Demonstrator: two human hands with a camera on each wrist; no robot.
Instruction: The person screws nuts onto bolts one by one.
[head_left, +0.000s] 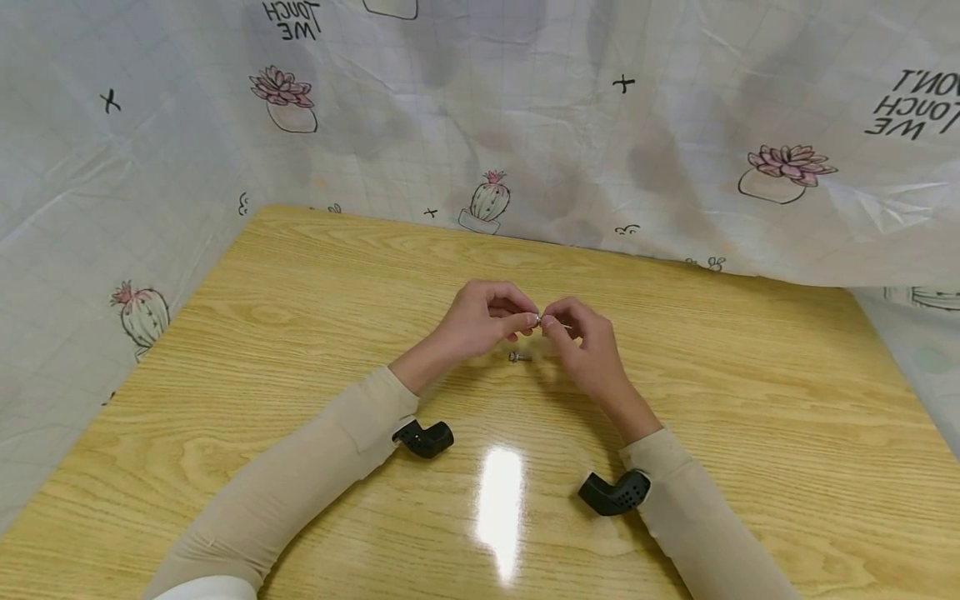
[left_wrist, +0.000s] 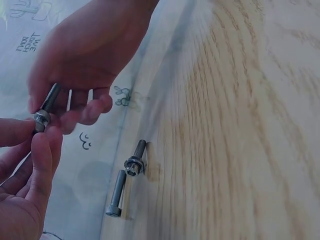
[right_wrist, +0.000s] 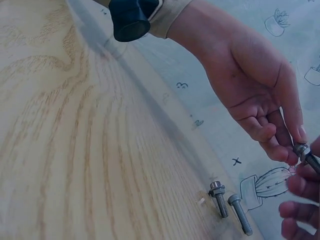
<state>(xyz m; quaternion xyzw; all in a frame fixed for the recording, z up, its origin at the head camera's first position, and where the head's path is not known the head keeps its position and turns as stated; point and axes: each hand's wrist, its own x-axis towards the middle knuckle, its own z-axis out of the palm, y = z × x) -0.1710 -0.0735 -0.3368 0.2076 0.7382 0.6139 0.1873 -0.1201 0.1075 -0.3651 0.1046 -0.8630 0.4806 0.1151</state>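
Note:
A metal bolt (left_wrist: 50, 97) with a ring-shaped piece, a nut or washer, close to its head is held between both hands above the table. My left hand (head_left: 478, 321) pinches it at the head end between thumb and fingers. From the other side, the thumb and fingertips of my right hand (head_left: 592, 346) pinch it by the ring, and the threaded shank points toward that palm. Below the hands lie two more bolts: one with rings round its shank under the head (right_wrist: 218, 197), the other a plain socket-head bolt (right_wrist: 241, 214), close beside it.
The wood-grain table (head_left: 315, 275) extends on all sides of the hands. A pale sheet printed with cacti (head_left: 420, 117) hangs along the back and left. Black wrist-worn devices (head_left: 426, 439) stick out from both sleeves. Light glares on the front of the tabletop.

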